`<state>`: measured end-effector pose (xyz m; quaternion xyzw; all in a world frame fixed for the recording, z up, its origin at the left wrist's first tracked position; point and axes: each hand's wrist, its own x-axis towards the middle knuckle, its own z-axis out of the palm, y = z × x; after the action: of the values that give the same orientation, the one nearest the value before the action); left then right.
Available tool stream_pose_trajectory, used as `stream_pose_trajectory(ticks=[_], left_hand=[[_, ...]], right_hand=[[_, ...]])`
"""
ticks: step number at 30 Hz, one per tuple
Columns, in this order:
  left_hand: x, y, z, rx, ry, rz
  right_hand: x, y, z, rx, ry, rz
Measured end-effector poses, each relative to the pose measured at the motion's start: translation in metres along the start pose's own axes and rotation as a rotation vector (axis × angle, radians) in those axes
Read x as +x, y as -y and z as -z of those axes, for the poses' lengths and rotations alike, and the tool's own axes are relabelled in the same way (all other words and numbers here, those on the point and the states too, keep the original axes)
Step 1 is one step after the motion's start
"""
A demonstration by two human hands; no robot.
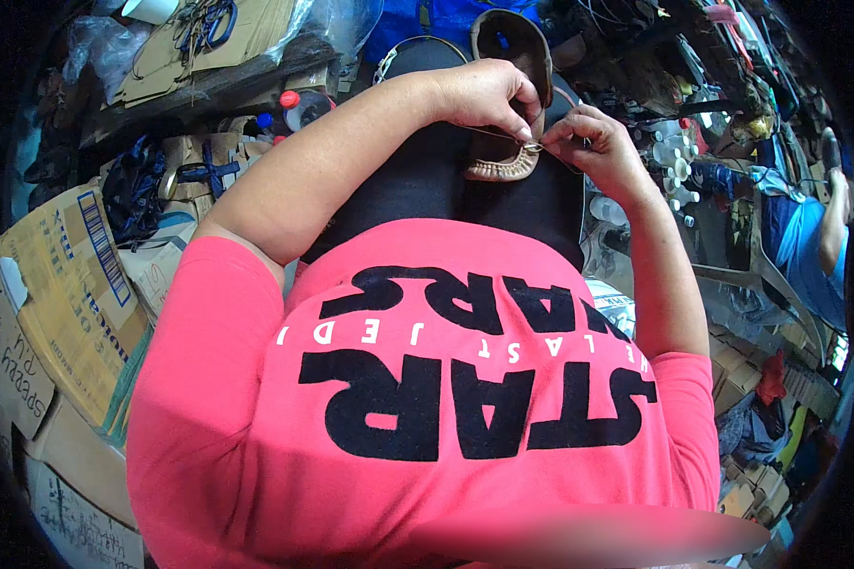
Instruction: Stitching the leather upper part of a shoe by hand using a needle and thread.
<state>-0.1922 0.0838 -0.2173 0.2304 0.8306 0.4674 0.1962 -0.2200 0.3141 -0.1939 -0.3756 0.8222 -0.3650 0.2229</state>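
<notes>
A brown leather moccasin shoe [505, 156] lies over my dark-trousered lap, its toe toward me and its open heel end away. Along the toe runs a puckered, pale-edged seam. My left hand [495, 98] reaches across the shoe from the left, thumb and fingers pinched together close above the seam. On the right side of the shoe, my right hand [590, 144] is closed in a pinch. A thin pale thread [535, 146] runs at the seam between both hands' fingertips. Whether a needle is there is too small to tell.
Cardboard boxes [66, 294] are stacked at the left. A bench with brown card sheets [199, 57] stands at the far left, a red-capped bottle [304, 109] beside it. Several white bottles [674, 161] crowd the right. Farther right, another person's arm [833, 223] shows beside blue cloth.
</notes>
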Motion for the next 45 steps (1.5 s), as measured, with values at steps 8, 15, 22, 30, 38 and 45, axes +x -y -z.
stream_pose_trajectory(ticks=[8,15,22,30,38,45], left_hand=[[-0.003,-0.005,0.006,0.067,0.143,-0.06],[-0.004,-0.012,0.007,0.171,0.186,-0.051],[-0.001,-0.002,0.0,0.212,0.024,-0.022],[0.002,0.005,-0.003,0.179,-0.059,-0.106],[-0.061,-0.023,-0.034,0.354,-0.554,-0.07],[-0.148,-0.015,0.03,0.067,-0.131,0.516]], right_hand=[[-0.017,0.01,-0.014,-0.061,-0.123,0.051],[-0.018,0.042,-0.012,-0.457,-0.052,0.112],[0.003,0.07,-0.018,-0.904,0.132,0.146],[-0.001,0.054,-0.011,-0.596,0.079,0.042],[-0.012,0.029,-0.018,0.044,-0.095,-0.152],[-0.076,0.011,0.042,1.408,-0.521,-0.057]])
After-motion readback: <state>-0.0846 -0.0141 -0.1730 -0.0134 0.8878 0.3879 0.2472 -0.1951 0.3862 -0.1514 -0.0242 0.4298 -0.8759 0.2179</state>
